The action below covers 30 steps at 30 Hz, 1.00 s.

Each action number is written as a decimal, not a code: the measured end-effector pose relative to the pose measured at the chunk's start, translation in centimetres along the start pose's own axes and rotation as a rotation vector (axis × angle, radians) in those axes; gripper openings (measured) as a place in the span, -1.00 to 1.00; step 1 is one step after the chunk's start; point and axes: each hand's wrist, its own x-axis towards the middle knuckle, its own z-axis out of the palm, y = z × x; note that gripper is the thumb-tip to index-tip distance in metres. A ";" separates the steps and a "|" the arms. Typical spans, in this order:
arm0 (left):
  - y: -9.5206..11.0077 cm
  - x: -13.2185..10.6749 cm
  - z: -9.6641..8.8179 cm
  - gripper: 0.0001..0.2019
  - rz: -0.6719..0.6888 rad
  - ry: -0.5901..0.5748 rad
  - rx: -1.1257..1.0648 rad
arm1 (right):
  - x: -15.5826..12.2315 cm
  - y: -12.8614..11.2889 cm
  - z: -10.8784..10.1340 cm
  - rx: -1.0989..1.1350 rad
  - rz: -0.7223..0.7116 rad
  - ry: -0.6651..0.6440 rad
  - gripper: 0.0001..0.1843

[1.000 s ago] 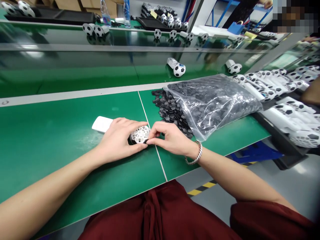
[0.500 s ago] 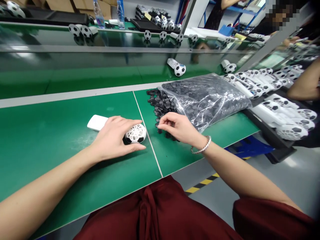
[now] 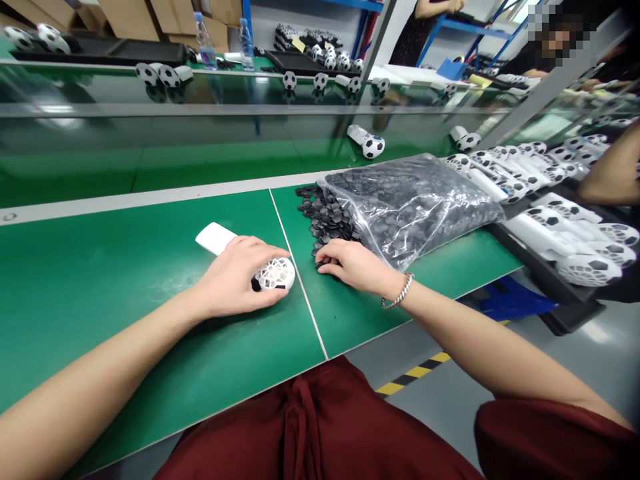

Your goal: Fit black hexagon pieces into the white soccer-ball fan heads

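My left hand [image 3: 240, 279] is wrapped round a white soccer-ball-shaped plastic housing [image 3: 277, 272] that lies on the green bench [image 3: 120, 320]. Its flat white handle [image 3: 215, 237] points to the far left, and its head shows an open lattice with some black patches. My right hand [image 3: 353, 267] pinches a small black plastic piece [image 3: 319, 265] at the near edge of a loose pile of black pieces [image 3: 327, 217]. The pile spills from a clear plastic bag [image 3: 415, 203] full of the same pieces.
On the right, a black tray [image 3: 543, 267] carries several white soccer-ball housings [image 3: 590, 267]. A conveyor [image 3: 200, 150] behind the bench bears another soccer-ball piece [image 3: 373, 145]. Water bottles [image 3: 205, 43] stand beyond it. A co-worker's arm [image 3: 613, 170] reaches in at the right edge.
My right fingers have closed on a black piece at the pile's edge. The housing has turned slightly in my left hand, and my left thumb has come in against its near side.
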 end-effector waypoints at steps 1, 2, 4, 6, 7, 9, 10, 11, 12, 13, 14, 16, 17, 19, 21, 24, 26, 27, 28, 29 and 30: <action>0.2 -0.2 0.0 -0.43 -0.021 0.012 0.028 | 0.0 -0.1 -0.1 0.016 -0.002 -0.005 -0.96; 0.4 -0.4 0.0 -0.39 -0.063 0.041 0.066 | 0.0 -0.2 -0.1 0.036 -0.007 -0.007 -0.98; 0.8 -0.7 0.0 -0.37 -0.152 0.093 0.123 | -0.2 -0.7 -0.2 0.092 -0.026 0.004 -0.97; 0.9 -0.9 -0.2 -0.42 -0.176 0.061 0.089 | -0.4 -1.3 -0.3 0.155 -0.073 0.029 -0.95; 0.7 -0.9 -0.4 -0.42 -0.159 0.019 0.036 | -0.6 -1.6 -0.4 0.183 -0.107 0.046 -0.94; 0.1 -0.9 -1.0 -0.38 -0.121 -0.071 -0.098 | -0.8 -2.3 -0.5 0.227 -0.166 0.063 -0.94; -0.3 -1.0 -1.2 -0.36 -0.112 -0.104 -0.163 | -0.8 -2.6 -0.5 0.250 -0.182 0.063 -0.94; -0.6 -1.0 -1.4 -0.36 -0.108 -0.123 -0.217 | -0.8 -2.8 -0.5 0.278 -0.188 0.059 -0.93; -0.8 -1.0 -1.5 -0.37 -0.106 -0.132 -0.256 | -0.8 -3.1 -0.4 0.305 -0.194 0.061 -0.93; -1.0 -1.0 -1.5 -0.39 -0.103 -0.135 -0.279 | -0.8 -3.3 -0.4 0.325 -0.210 0.072 -0.94; -1.0 -1.0 -1.5 -0.40 -0.097 -0.132 -0.289 | -0.7 -3.4 -0.3 0.332 -0.233 0.098 -0.95; -0.9 -0.9 -1.2 -0.40 -0.087 -0.117 -0.291 | -0.6 -3.7 -0.1 0.324 -0.272 0.184 -0.96; -0.7 -0.9 -1.0 -0.41 -0.082 -0.110 -0.292 | -0.6 -3.8 -0.1 0.316 -0.276 0.223 -0.96; -0.4 -0.9 -0.7 -0.43 -0.080 -0.083 -0.292 | -0.6 -3.9 0.0 0.300 -0.246 0.255 -0.90; -0.1 -0.9 -0.4 -0.45 -0.091 -0.045 -0.277 | -0.7 -3.9 -0.1 0.285 -0.210 0.214 -0.81; 0.1 -0.9 0.0 -0.45 -0.129 0.012 -0.229 | -0.8 -3.9 0.1 0.303 -0.162 0.141 -0.82; 0.2 -0.9 0.2 -0.44 -0.145 0.029 -0.210 | -0.9 -3.8 0.3 0.426 -0.096 0.118 -0.85; 0.3 -0.9 0.2 -0.44 -0.147 0.033 -0.208 | -0.9 -3.9 0.4 0.510 -0.056 0.105 -0.87; 0.4 -0.8 0.3 -0.44 -0.148 0.033 -0.208 | -0.9 -3.9 0.5 0.589 -0.024 0.095 -0.88; 0.4 -0.8 0.3 -0.45 -0.151 0.034 -0.210 | -0.8 -4.0 0.6 0.646 -0.007 0.089 -0.90; 0.5 -0.8 0.3 -0.47 -0.156 0.040 -0.211 | -0.7 -4.1 0.7 0.681 -0.007 0.092 -0.91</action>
